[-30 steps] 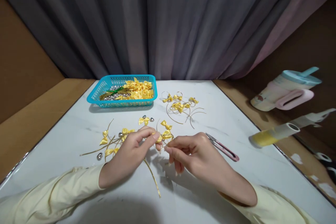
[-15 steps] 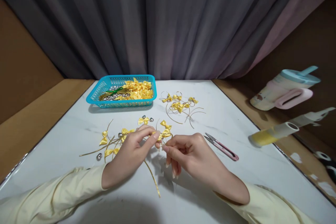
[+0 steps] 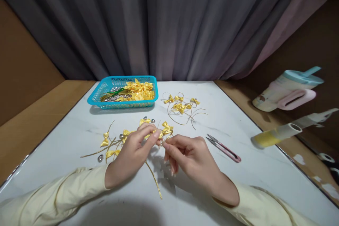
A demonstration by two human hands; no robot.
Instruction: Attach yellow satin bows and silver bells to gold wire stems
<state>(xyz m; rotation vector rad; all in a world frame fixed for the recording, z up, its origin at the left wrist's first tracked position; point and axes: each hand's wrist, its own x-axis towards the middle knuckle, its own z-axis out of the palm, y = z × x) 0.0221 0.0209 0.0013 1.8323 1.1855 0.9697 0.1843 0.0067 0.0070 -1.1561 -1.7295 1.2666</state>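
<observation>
My left hand [image 3: 135,152] pinches a small yellow bow, largely covered by its fingers, at the middle of the table. Close on its right, my right hand [image 3: 189,155] is closed, thumb and forefinger pinching a thin gold cord beside that bow. Around my left hand lie several yellow bows [image 3: 105,139], gold cords [image 3: 154,180] and silver beads [image 3: 100,158]. Farther back, yellow bows with curled gold cords [image 3: 181,108] form a loose group.
A blue basket [image 3: 91,99] of yellow bows, silver beads and tied gold cords stands at the back left. Pink-handled snips [image 3: 227,151] lie right of my right hand. On the right are a glue bottle in a clear cylinder [image 3: 275,135] and a lidded cup [image 3: 286,88].
My right hand has shifted slightly left and up, nearer my left hand. My left hand has barely moved, and both still pinch.
</observation>
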